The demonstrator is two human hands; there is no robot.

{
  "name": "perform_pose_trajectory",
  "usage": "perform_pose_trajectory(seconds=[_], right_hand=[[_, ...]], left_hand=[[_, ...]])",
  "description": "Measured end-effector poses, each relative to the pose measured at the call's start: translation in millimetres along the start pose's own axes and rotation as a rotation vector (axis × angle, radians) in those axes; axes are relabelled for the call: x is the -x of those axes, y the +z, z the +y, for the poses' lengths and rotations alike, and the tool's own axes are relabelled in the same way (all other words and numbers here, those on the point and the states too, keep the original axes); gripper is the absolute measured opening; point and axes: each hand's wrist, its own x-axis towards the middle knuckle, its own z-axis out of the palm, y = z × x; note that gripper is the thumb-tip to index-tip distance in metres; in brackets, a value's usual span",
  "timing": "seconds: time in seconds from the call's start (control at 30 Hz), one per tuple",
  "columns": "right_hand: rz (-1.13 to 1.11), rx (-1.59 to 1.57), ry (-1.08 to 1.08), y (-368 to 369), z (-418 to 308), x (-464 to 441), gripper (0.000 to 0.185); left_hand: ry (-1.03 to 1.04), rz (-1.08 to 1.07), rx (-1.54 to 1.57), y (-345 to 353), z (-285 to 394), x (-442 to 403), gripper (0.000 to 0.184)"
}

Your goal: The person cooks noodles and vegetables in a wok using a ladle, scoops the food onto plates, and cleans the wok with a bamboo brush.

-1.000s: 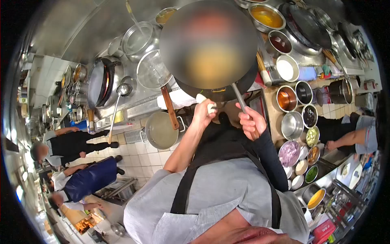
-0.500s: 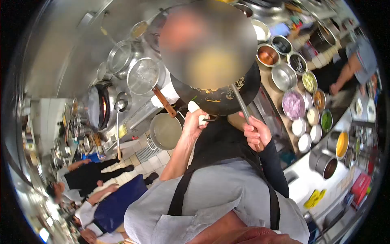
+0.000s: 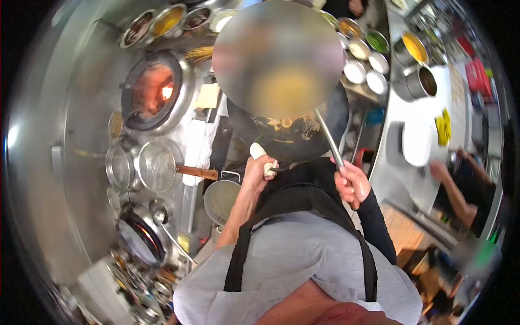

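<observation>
My left hand (image 3: 259,172) is closed on the wok's handle, with a folded white cloth (image 3: 257,150) in its grip. The dark wok (image 3: 244,123) is in front of my body, and its upper part is hidden by a blurred disc. Noodle strands and light pieces of food (image 3: 284,125) show near its lower rim. In my right hand (image 3: 353,183) is the handle of a long metal utensil (image 3: 329,140). It slants into the wok, and its far end cannot be seen.
A burner with flames (image 3: 162,89) is at left, near a strainer (image 3: 157,165) and a pot (image 3: 223,199). On the right counter are a white oblong plate (image 3: 416,143), metal pots (image 3: 421,82) and a yellow cloth (image 3: 443,128). Another person's hand (image 3: 440,171) is near the plate.
My body has turned right, carrying the wok from the stove toward the counter. The flaming burner and white plate have come into view. Both hands keep their holds.
</observation>
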Motion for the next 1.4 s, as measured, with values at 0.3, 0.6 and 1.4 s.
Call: perform_pose_trajectory(seconds=[0.3, 0.6, 1.4], right_hand=[[-0.224, -1.056, -0.03, 4.2, 83.6, 92.3, 0.048], [-0.094, -0.985, -0.475, -0.9, 50.9, 211.5, 0.05], [0.947, -0.206, -0.576, -218.0, -9.2, 125.4, 0.017]], left_hand=[[-0.221, -0.134, -0.265, 5.9, 3.5, 22.8, 0.016], [-0.222, -0.399, -0.395, 103.0, -28.4, -0.7, 0.017], [-0.164, -0.171, -0.396, 169.3, -59.6, 39.1, 0.013]])
